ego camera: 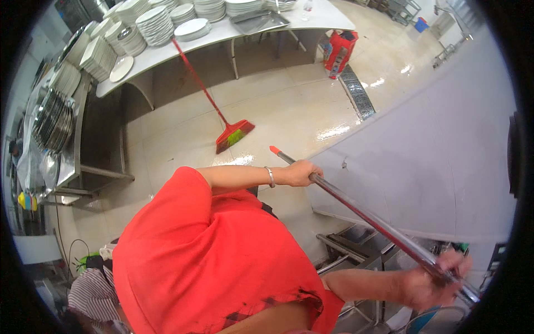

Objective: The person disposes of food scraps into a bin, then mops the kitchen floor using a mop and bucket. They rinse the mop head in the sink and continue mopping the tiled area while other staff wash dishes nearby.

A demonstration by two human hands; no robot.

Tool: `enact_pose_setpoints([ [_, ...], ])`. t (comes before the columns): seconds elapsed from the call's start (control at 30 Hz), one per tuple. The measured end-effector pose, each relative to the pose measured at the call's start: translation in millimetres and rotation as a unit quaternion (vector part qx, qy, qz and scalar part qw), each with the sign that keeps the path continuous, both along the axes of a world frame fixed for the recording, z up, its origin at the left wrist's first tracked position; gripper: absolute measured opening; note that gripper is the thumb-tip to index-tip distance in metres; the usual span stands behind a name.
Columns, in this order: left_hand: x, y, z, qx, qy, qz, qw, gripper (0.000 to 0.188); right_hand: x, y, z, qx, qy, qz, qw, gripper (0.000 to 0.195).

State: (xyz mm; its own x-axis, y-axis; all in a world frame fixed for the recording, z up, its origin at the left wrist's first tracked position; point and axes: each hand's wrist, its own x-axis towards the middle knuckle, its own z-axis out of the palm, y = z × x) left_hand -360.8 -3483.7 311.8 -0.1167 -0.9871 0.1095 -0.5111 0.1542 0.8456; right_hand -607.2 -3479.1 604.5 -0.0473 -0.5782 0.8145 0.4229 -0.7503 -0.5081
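Note:
My left hand, with a bracelet at the wrist, is closed around a long metal pole near its orange tip. Farther down the pole, towards the lower right, my right hand also grips it and looks blurred. The pole's far end is cut off at the picture's dark rim, so what it bears is hidden. Beyond my left arm, a red broom with red and green bristles has its head on the tiled floor, its red handle reaching the edge of a white table.
Stacked plates and a metal tray crowd the table. A steel bench stands left. A large white surface lies right, beside a floor drain and red bag. Another person in stripes is lower left. The floor has wet shine.

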Motion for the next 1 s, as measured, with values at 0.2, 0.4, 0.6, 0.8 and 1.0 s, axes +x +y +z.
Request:
enact_pose_setpoints([
  [0.2,67.4,-25.7,7.9,0.019,0.088,0.068,0.994,0.022,189.9,-54.7,-59.8,0.279,0.052,0.069,0.956,0.021],
  [0.4,183.5,-76.0,4.9,0.0,0.012,-0.012,1.0,0.05,325.6,-139.3,-68.3,0.295,0.112,0.115,0.942,0.028],
  [0.6,358.3,-38.1,-111.5,0.086,-0.19,0.119,0.971,0.048,358.8,-229.7,-63.4,0.289,0.124,0.087,0.945,0.027],
  [0.8,462.0,124.2,-171.0,0.453,-0.129,0.355,0.808,0.036,359.0,-288.5,-117.0,0.323,0.187,0.025,0.927,0.031],
  [1.0,457.9,224.5,-180.7,0.389,-0.014,0.556,0.735,0.035,375.1,-343.3,-202.5,0.394,0.217,0.116,0.886,0.033],
])
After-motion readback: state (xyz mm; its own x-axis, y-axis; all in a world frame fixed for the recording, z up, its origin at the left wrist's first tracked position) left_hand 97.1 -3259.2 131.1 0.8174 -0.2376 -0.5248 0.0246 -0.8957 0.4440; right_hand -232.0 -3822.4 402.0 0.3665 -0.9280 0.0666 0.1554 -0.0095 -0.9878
